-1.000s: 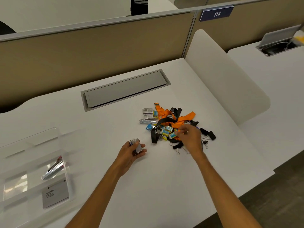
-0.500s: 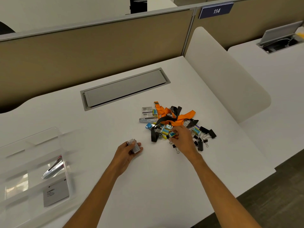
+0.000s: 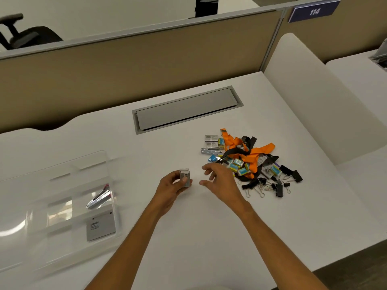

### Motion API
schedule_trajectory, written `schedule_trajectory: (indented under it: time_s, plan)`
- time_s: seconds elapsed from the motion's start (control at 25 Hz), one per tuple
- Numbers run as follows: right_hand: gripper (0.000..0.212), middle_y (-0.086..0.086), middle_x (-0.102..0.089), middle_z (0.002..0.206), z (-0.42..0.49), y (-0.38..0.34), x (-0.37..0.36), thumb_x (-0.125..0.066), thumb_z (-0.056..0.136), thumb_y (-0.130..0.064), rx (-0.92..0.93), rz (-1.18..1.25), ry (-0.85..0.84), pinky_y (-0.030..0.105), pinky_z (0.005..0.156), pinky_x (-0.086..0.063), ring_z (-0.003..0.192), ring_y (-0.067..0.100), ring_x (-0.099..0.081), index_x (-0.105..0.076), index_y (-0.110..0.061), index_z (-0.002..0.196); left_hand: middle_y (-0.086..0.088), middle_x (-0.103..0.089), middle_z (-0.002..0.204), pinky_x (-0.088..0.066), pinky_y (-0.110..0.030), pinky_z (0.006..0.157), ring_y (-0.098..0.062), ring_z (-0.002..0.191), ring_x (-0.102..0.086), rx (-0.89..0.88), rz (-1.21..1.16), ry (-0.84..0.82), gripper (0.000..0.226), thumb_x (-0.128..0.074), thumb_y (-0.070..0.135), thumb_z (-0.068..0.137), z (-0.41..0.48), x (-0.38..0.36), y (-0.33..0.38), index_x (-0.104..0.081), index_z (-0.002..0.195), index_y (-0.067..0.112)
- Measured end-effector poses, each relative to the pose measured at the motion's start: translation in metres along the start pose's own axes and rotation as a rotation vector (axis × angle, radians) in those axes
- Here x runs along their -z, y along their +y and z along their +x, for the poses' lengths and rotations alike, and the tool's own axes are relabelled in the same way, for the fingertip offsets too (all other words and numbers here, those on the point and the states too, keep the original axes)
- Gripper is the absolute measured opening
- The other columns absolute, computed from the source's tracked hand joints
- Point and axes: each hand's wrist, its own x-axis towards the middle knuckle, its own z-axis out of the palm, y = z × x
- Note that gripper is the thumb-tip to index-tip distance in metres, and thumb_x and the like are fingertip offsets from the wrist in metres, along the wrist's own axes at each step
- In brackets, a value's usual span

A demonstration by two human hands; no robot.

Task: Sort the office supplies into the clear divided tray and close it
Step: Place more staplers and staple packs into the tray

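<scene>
My left hand (image 3: pixel 171 188) grips a small stack of grey staple boxes (image 3: pixel 185 178) just above the white desk. My right hand (image 3: pixel 219 180) hovers beside it with fingers apart and nothing in them, at the left edge of the supply pile. The pile holds orange and black lanyards (image 3: pixel 245 150), several small blue-and-yellow boxes (image 3: pixel 237 163), black binder clips (image 3: pixel 279 186), a staple remover (image 3: pixel 211 151) and grey staple boxes (image 3: pixel 211 140). The clear divided tray (image 3: pixel 62 178) lies open at the left, holding a staple remover (image 3: pixel 98 198) and a grey card (image 3: pixel 100 227).
A grey cable hatch (image 3: pixel 186 109) is set in the desk behind the pile. A beige partition (image 3: pixel 125 65) closes the back and a white rounded divider (image 3: pixel 314 97) the right side. The desk's front edge runs at the lower right.
My right hand has left the pile and moved left toward the left hand, which has lifted the staple boxes slightly. The camera has turned right, so the tray shows further in.
</scene>
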Motion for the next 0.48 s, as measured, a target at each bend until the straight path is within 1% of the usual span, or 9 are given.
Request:
schedule_trajectory:
  time_s: [0.12, 0.2, 0.28, 0.36, 0.48]
  plan:
    - [0.067, -0.012, -0.061, 0.109, -0.002, -0.032, -0.029, -0.087, 0.071, -0.029, 0.032, 0.055, -0.15, 0.019, 0.072, -0.055, 0.084, 0.006, -0.062, -0.053, -0.033, 0.128, -0.009, -0.069, 0.116, -0.057, -0.043, 0.093, -0.029, 0.108, -0.067, -0.124, 0.062, 0.038, 0.033, -0.068, 0.012, 0.089, -0.015, 0.026, 0.008, -0.066, 0.122, 0.012]
    - [0.071, -0.012, -0.062, 0.112, -0.003, -0.051, -0.047, -0.087, 0.071, -0.027, 0.075, 0.094, -0.194, 0.021, 0.074, -0.057, 0.084, 0.006, -0.063, -0.049, -0.035, 0.131, -0.004, -0.073, 0.109, -0.06, -0.036, 0.085, -0.024, 0.102, -0.07, -0.193, 0.099, 0.057, 0.03, -0.071, 0.012, 0.087, -0.027, 0.045, 0.013, -0.069, 0.116, 0.018]
    - [0.072, -0.012, -0.061, 0.111, -0.005, -0.07, -0.063, -0.087, 0.072, -0.025, 0.105, 0.116, -0.221, 0.018, 0.073, -0.056, 0.084, 0.006, -0.064, -0.048, -0.035, 0.132, -0.001, -0.075, 0.106, -0.06, -0.034, 0.083, -0.021, 0.099, -0.071, -0.238, 0.154, 0.101, 0.031, -0.073, 0.012, 0.085, -0.038, 0.064, 0.017, -0.07, 0.116, 0.018]
    - [0.071, -0.011, -0.062, 0.11, -0.007, -0.086, -0.078, -0.086, 0.073, -0.023, 0.116, 0.14, -0.253, 0.017, 0.072, -0.055, 0.083, 0.008, -0.065, -0.048, -0.033, 0.132, 0.001, -0.075, 0.106, -0.059, -0.033, 0.085, -0.018, 0.097, -0.071, -0.267, 0.226, 0.174, 0.033, -0.074, 0.012, 0.084, -0.052, 0.085, 0.022, -0.069, 0.117, 0.017]
    - [0.065, -0.008, -0.064, 0.105, -0.014, -0.095, -0.096, -0.086, 0.074, -0.023, 0.118, 0.152, -0.273, 0.018, 0.069, -0.055, 0.078, 0.012, -0.065, -0.051, -0.031, 0.128, 0.004, -0.074, 0.106, -0.056, -0.024, 0.084, -0.009, 0.095, -0.07, -0.311, 0.347, 0.263, 0.034, -0.075, 0.012, 0.082, -0.07, 0.122, 0.031, -0.069, 0.114, 0.023]
